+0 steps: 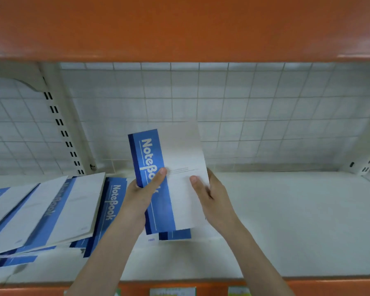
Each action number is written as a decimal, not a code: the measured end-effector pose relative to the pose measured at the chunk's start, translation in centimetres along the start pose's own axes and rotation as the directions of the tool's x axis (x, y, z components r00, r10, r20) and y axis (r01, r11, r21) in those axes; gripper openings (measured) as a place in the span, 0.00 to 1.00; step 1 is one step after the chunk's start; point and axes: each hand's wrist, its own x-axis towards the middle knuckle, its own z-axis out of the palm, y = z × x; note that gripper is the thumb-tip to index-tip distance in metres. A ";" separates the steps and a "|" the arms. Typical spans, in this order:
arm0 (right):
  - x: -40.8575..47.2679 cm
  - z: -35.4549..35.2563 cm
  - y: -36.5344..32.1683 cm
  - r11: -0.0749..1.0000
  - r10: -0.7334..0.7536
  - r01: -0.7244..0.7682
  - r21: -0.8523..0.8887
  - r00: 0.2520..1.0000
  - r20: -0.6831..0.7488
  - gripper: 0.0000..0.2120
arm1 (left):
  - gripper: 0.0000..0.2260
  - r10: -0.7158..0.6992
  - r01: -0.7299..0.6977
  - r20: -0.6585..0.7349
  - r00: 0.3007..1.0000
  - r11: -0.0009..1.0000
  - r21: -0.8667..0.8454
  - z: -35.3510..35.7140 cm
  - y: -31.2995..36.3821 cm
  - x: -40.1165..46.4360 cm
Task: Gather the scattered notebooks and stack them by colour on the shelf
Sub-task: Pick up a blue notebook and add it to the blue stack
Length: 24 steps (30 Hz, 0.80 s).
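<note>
Both hands, left hand (141, 192) and right hand (209, 194), grasp a blue notebook (169, 180), not yet stacked; loose notebooks (51, 212) left of the grip remain unsorted.

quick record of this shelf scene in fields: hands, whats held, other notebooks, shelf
left hand: left hand grips the spine edge of the held notebook
right hand: right hand grips its right edge
held: blue and white notebook, raised above the shelf
beneath it: another notebook, partly hidden
other notebooks: loose pile at left, overlapping
shelf back: wire grid
</note>
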 end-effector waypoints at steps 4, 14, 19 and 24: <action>-1.0 0.0 -0.2 0.996 0.084 -0.084 -0.029 0.996 -0.018 0.12 | 0.13 -0.138 0.135 0.094 0.986 0.990 0.039 -0.3 0.2 0.3; -6.6 -2.9 -1.8 0.961 0.247 -0.272 -0.052 0.927 -0.283 0.11 | 0.35 -0.344 0.300 0.322 0.882 0.937 0.181 3.0 -1.3 -1.8; -11.2 -7.2 -1.8 0.891 0.443 -0.432 0.138 0.766 -0.466 0.13 | 0.08 -0.189 0.106 0.445 0.875 0.973 0.206 7.9 -2.6 -4.3; -16.8 -12.0 -2.6 0.850 0.512 -0.449 0.274 0.589 -0.625 0.11 | 0.08 -0.209 0.056 0.621 0.755 0.965 0.256 14.3 -4.4 -8.8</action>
